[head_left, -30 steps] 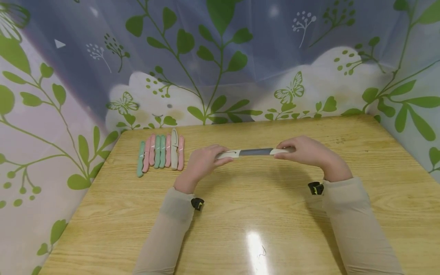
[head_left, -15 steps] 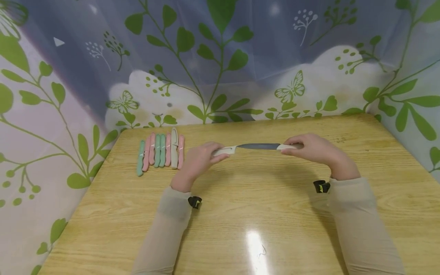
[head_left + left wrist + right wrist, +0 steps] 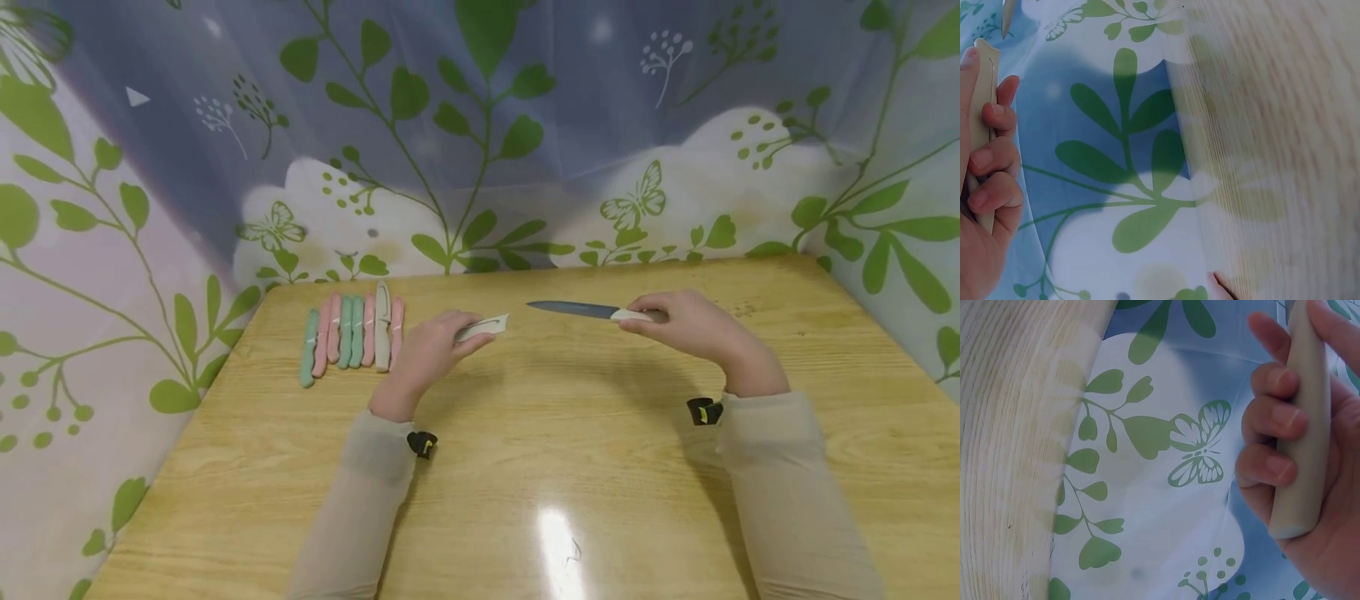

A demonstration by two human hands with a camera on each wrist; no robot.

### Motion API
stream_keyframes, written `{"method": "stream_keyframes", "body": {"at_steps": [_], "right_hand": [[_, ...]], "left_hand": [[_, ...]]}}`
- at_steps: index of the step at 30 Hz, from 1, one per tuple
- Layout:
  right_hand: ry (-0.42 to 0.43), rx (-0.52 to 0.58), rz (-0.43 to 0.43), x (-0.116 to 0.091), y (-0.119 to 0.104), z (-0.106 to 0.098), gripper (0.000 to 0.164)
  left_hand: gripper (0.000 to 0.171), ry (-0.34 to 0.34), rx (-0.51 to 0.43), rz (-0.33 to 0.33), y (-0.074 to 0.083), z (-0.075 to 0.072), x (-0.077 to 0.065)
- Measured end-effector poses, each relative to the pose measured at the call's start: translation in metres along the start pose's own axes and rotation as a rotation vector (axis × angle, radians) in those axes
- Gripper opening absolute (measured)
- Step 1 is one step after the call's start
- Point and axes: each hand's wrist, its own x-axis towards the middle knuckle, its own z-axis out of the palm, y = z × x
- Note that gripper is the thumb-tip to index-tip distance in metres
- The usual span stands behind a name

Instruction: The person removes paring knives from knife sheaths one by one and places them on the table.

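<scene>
My right hand (image 3: 686,325) grips the cream handle (image 3: 1307,437) of a knife, its fingers curled round it. The dark grey blade (image 3: 573,309) points left above the table, bare along its length. In my left hand (image 3: 435,354) is a cream knife sheath (image 3: 483,327) with a slot along its side, held between thumb and fingers. The sheath's open end faces the blade's tip, with a gap between them. In the left wrist view the fingers curl round the sheath (image 3: 985,87), and the blade's tip (image 3: 1007,19) shows just above it.
A row of sheathed pink and green knives (image 3: 348,333) lies on the wooden table (image 3: 525,450) at the back left. Among them is a larger cream knife (image 3: 382,329). A leaf-patterned curtain (image 3: 487,167) hangs behind the table and along both sides.
The blade was partly inside the sheath one second ago and has come out of it. My right hand has moved right with the knife, and my left hand slightly left with the sheath.
</scene>
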Motion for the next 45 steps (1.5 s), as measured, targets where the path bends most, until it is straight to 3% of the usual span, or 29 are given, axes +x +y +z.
{"method": "stream_keyframes", "body": {"at_steps": [10, 14, 18, 20, 23, 30, 36, 39, 45], "right_hand": [[-0.005, -0.052, -0.037, 0.002, 0.0, 0.002, 0.052], [-0.014, -0.049, -0.036, 0.009, 0.001, 0.008, 0.048], [-0.047, 0.024, 0.022, 0.023, -0.002, 0.023, 0.038], [-0.068, 0.044, 0.05, 0.032, -0.007, 0.033, 0.035], [-0.085, 0.05, 0.085, 0.049, -0.019, 0.046, 0.033], [-0.064, -0.052, 0.133, 0.09, -0.05, 0.071, 0.041], [-0.089, -0.033, 0.197, 0.12, -0.067, 0.094, 0.033], [-0.067, 0.018, 0.269, 0.131, -0.071, 0.102, 0.032], [-0.057, 0.074, 0.354, 0.145, -0.07, 0.109, 0.028]], "left_hand": [[0.044, -0.07, 0.026, -0.071, -0.003, 0.001, 0.001], [0.044, -0.154, -0.025, -0.173, -0.008, 0.003, 0.001], [0.043, -0.244, -0.11, -0.298, -0.016, 0.006, 0.002], [0.043, -0.261, -0.108, -0.352, -0.021, 0.006, 0.005], [0.037, -0.278, -0.056, -0.4, -0.025, 0.005, 0.012], [0.027, -0.354, 0.065, -0.408, -0.02, 0.007, 0.035], [0.042, -0.434, 0.143, -0.524, -0.012, 0.012, 0.058], [0.041, -0.437, 0.184, -0.565, -0.014, 0.016, 0.066], [0.032, -0.359, 0.182, -0.607, -0.023, 0.03, 0.081]]}}
